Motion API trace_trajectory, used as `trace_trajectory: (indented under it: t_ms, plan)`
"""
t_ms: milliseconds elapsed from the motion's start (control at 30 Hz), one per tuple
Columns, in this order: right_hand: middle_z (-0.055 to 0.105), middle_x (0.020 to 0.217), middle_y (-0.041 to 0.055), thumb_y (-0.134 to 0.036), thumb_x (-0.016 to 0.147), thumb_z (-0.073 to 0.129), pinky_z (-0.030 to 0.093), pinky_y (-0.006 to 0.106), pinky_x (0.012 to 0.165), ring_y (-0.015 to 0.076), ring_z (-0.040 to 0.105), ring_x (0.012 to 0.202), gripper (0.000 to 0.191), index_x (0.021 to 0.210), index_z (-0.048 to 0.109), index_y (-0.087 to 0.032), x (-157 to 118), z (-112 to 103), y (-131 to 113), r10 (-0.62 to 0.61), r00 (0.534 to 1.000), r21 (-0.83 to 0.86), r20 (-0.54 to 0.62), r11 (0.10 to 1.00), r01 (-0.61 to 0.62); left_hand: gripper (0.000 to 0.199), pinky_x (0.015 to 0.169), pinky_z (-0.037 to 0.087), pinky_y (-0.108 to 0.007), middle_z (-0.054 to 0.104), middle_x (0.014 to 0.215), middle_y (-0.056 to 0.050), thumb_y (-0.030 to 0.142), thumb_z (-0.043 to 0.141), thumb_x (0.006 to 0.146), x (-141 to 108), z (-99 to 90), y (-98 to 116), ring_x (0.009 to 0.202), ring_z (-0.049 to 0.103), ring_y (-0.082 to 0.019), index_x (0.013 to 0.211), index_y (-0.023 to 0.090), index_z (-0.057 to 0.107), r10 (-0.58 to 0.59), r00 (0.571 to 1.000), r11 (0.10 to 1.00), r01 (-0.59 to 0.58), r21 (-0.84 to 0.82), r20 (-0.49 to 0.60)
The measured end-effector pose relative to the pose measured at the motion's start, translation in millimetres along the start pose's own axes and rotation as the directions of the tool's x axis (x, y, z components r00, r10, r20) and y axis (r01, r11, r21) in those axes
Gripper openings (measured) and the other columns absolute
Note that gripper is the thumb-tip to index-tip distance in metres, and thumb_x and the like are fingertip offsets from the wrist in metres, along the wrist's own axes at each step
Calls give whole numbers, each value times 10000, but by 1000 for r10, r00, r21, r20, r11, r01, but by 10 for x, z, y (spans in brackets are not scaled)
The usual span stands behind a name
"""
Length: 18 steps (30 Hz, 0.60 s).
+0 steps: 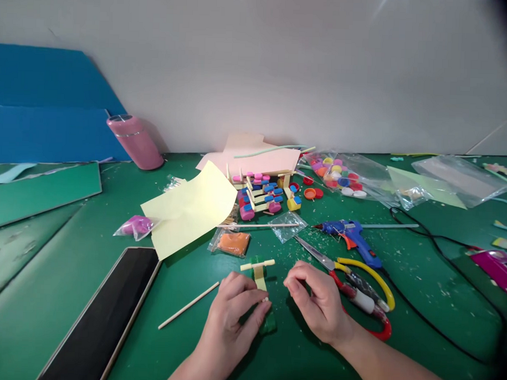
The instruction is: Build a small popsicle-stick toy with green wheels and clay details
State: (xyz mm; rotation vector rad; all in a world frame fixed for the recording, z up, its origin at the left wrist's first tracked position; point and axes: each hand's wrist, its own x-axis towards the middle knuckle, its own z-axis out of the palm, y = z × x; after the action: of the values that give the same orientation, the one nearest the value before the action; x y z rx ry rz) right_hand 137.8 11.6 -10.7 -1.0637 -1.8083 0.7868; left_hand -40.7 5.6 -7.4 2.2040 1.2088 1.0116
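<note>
**Left hand (236, 311) pinching beside a small green-and-cream assembly (259, 278)**

Head view: the left hand has its thumb and index finger pressed on a small pale piece (266, 299), its other fingers curled; partly hidden by that hand, the assembly lies on the green tabletop (179, 287), a flat cream strip with a cream rod (257, 265) set crosswise at its far end and green material showing under it; the right hand (316, 303) is just to the right, fingers bent in toward the thumb, and whether it grips anything I cannot tell.

Left of the left hand lies a slim, pale wooden stick (189, 305), and farther left a long black slab with a pale edge (103, 318); beyond the assembly are an orange lump in a clear bag (234, 243), a pale yellow paper sheet (194, 210) and a cluster of pink, blue and cream pieces (261, 196); near the right hand are scissors with yellow and red handles (336, 266), with a blue glue gun (355, 238) behind them.
</note>
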Motion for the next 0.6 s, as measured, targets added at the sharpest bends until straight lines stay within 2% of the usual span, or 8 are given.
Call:
trace_trajectory:
  t_ms: [400, 600]
  plan:
    - [481, 649, 0, -192, 869, 430, 364, 258, 533, 129, 440, 566, 132, 754, 495, -193, 6, 7, -13, -15, 1000, -41, 27, 999, 17, 103, 573, 458, -302, 567, 683, -35, 130, 551, 779, -5, 17, -12, 632, 530, -162, 771, 187, 637, 1, 1000, 1000, -1, -9, -25]
    - [475, 641, -5, -196, 863, 442, 361, 253, 528, 130, 443, 562, 127, 751, 501, -193, -2, -1, -17, -28, 1000, -49, 13, 998, 28, 147, 633, 469, -327, 578, 771, -58, 148, 555, 773, -78, -25, -15, 701, 543, -185, 913, 174, 593, -15, 999, 999, 14, -47, -28]
